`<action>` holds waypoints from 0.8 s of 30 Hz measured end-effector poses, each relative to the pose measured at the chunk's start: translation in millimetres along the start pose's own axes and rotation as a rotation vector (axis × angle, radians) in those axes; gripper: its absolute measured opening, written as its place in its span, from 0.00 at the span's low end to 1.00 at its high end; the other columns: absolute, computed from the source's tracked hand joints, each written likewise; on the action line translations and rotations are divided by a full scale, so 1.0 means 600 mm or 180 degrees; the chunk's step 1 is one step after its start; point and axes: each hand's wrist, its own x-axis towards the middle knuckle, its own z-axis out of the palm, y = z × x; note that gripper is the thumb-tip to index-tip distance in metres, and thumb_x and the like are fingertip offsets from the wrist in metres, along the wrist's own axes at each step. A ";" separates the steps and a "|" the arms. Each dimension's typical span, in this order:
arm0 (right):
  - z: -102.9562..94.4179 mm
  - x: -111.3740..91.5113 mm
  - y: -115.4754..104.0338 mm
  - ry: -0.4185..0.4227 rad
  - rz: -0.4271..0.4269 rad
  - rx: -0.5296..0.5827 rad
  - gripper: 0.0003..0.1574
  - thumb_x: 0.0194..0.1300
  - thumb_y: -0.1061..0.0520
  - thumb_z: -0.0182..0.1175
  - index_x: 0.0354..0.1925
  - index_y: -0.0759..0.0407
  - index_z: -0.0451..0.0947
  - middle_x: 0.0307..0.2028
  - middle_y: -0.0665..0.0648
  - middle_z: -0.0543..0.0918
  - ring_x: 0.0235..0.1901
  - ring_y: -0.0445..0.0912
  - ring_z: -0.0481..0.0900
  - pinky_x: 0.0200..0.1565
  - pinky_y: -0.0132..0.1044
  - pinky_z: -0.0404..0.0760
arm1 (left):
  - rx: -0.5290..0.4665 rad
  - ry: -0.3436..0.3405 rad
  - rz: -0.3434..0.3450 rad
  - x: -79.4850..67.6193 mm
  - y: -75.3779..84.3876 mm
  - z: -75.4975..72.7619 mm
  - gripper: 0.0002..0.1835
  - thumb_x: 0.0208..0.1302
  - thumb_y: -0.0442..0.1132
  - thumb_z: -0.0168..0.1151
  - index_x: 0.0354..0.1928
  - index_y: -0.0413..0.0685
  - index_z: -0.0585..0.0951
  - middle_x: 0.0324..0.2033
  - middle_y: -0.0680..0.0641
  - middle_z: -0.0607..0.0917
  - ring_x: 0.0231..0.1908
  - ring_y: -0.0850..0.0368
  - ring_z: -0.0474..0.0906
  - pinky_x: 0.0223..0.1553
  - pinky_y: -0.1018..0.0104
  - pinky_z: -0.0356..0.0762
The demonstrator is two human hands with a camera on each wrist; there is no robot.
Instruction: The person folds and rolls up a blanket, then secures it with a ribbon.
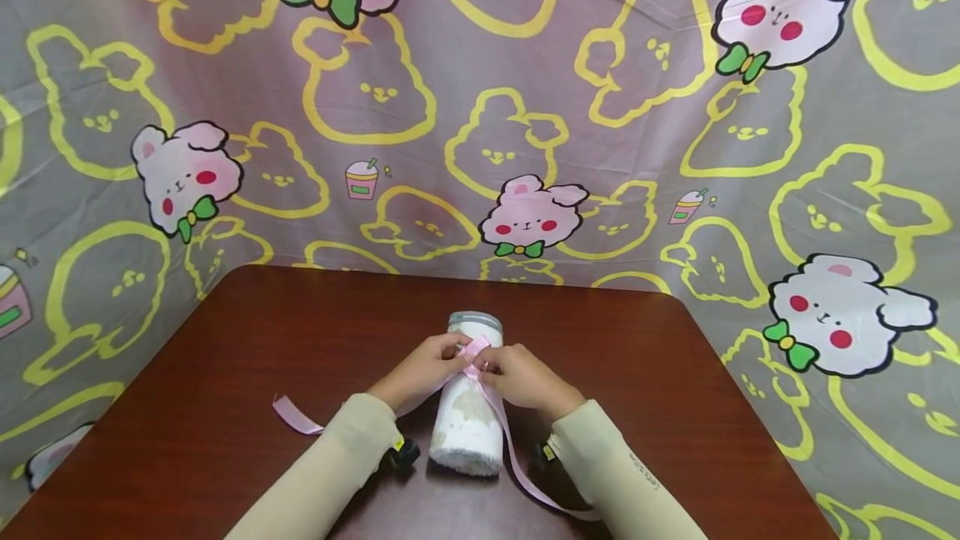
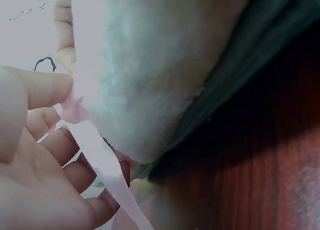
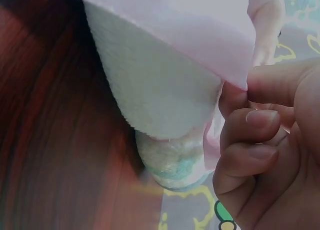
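Note:
A jar with a grey rim [image 1: 475,319] lies on the table, wrapped in a white fluffy towel [image 1: 465,432] with beige patches. Around its upper part runs a pink satin ribbon [image 1: 477,347], bunched at the top between both hands. My left hand [image 1: 423,372] pinches the ribbon between thumb and forefinger, and one tail hangs past its other fingers in the left wrist view. From the other side my right hand [image 1: 527,377] pinches the ribbon too, its remaining fingers curled. In the right wrist view the jar's glassy end [image 3: 172,162] sticks out beyond the towel.
One loose ribbon tail [image 1: 296,417] lies to the left on the dark red-brown table [image 1: 337,307]; the other trails right, under the right sleeve [image 1: 615,457]. A grey curtain [image 1: 420,165] with cartoon rabbits hangs around the table's back and sides.

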 end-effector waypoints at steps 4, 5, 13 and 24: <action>-0.001 -0.002 0.000 -0.0007 0.0038 -0.0028 0.09 0.55 0.60 0.57 0.37 0.51 0.78 0.18 0.42 0.74 0.18 0.36 0.69 0.20 0.30 0.69 | 0.0088 -0.0051 0.0018 0.008 -0.020 -0.004 0.12 0.60 0.33 0.56 0.47 0.47 0.75 0.28 0.44 0.78 0.28 0.57 0.74 0.28 0.66 0.73; -0.001 -0.002 0.000 -0.0008 0.0037 -0.0034 0.10 0.55 0.60 0.57 0.37 0.51 0.78 0.18 0.43 0.74 0.17 0.36 0.69 0.20 0.30 0.69 | 0.0100 -0.0076 0.0020 0.010 -0.026 -0.005 0.13 0.60 0.34 0.57 0.48 0.47 0.74 0.27 0.44 0.79 0.28 0.57 0.74 0.28 0.66 0.73; 0.001 -0.001 0.003 0.0026 -0.0002 -0.0143 0.08 0.54 0.59 0.57 0.34 0.50 0.78 0.18 0.41 0.73 0.17 0.35 0.68 0.21 0.29 0.69 | 0.0234 -0.0045 -0.0099 0.016 -0.024 -0.004 0.16 0.61 0.47 0.55 0.50 0.52 0.76 0.34 0.47 0.79 0.34 0.57 0.73 0.32 0.66 0.72; 0.003 -0.005 0.000 0.0096 0.0028 0.0034 0.02 0.56 0.56 0.60 0.29 0.51 0.80 0.15 0.40 0.72 0.15 0.34 0.66 0.17 0.28 0.67 | 0.0366 0.0112 -0.0069 0.022 -0.032 -0.005 0.08 0.58 0.47 0.59 0.39 0.59 0.76 0.22 0.50 0.74 0.21 0.59 0.70 0.21 0.68 0.69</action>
